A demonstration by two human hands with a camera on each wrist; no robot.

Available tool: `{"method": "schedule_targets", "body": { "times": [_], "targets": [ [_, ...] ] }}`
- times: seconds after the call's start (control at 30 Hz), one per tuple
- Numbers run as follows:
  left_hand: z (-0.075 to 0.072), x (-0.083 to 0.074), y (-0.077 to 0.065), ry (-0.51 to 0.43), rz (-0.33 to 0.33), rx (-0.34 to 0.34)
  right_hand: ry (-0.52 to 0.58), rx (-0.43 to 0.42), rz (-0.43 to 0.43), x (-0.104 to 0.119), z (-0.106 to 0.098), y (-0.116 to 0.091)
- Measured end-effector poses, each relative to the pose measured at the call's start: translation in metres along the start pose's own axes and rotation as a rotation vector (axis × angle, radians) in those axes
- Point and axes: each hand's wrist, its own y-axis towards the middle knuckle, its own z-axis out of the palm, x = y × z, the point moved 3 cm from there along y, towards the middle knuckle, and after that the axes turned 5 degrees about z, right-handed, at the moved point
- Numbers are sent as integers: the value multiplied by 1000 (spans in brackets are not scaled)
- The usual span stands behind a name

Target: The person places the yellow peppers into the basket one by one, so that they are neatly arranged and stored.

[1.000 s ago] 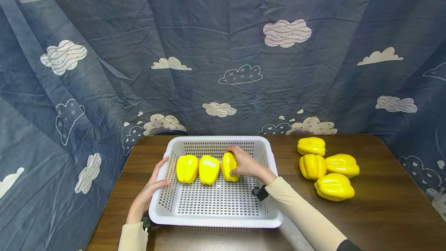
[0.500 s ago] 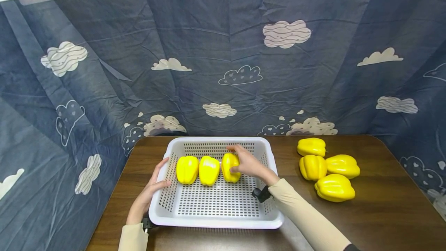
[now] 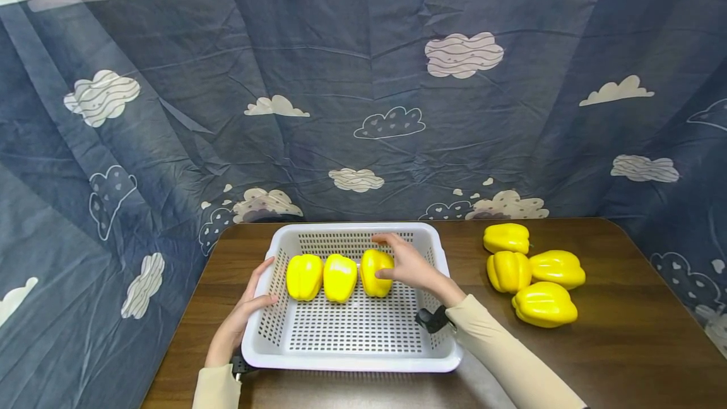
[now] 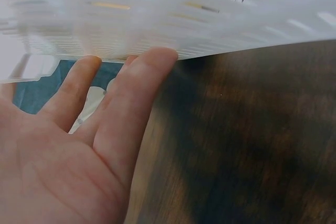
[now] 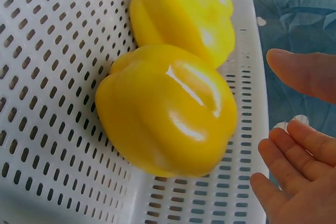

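Note:
A white plastic basket (image 3: 352, 363) holds three yellow bell peppers in a row: the left pepper (image 3: 304, 278), the middle pepper (image 3: 340, 278) and the right pepper (image 3: 375, 274). At the basket's left side, my left hand (image 3: 241, 317) grips the rim, its thumb over the top; the left wrist view shows other fingers (image 4: 134, 93) against the outer wall. My right hand (image 3: 417, 268) hovers spread beside the right pepper. In the right wrist view that pepper (image 5: 168, 114) lies apart from my right hand (image 5: 302, 166), with nothing between thumb and fingers.
On the brown wooden table (image 3: 630, 346), right of the basket, several more yellow bell peppers (image 3: 545, 305) lie in a cluster. A blue cloth (image 3: 392, 74) with cloud prints hangs behind the table.
My right hand has let go of the right pepper, spreading its fingers and drawing back to the right. The pepper stays in the basket. My left hand has kept its place.

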Motion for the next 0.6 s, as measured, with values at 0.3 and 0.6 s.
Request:
{"method": "schedule_targets", "body": {
  "times": [0.3,0.6],
  "targets": [
    [0,0,0,0,2,4,25,-6,-11,4,-9,-8],
    [0,0,0,-14,-5,5,97,-32,-36,3,-20,-18]
  ]
}}
